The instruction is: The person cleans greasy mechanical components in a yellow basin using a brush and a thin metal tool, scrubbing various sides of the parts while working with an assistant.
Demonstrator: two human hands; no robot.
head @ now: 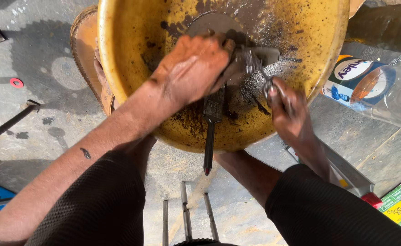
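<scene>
- Red flat ring washer (16,83) lying far left on grey concrete floor (54,45), well apart from both hands.
- Yellow, oil-stained round metal basin (118,68) at centre, holding dark fluid.
- Left hand (191,68) reaching in from near left, fingers clamped on greasy black paintbrush (212,123); long axis running near to far, handle tip hanging over near rim.
- Small grey oily metal part (255,59) just right of brush head, between both hands.
- Right hand (287,109) closed on near end of that part, wrist bent down over right rim.
- Clear plastic bottle with blue label (364,82) lying far right.

One basin (118,54), one brush (212,114), three rods (185,209)
</scene>
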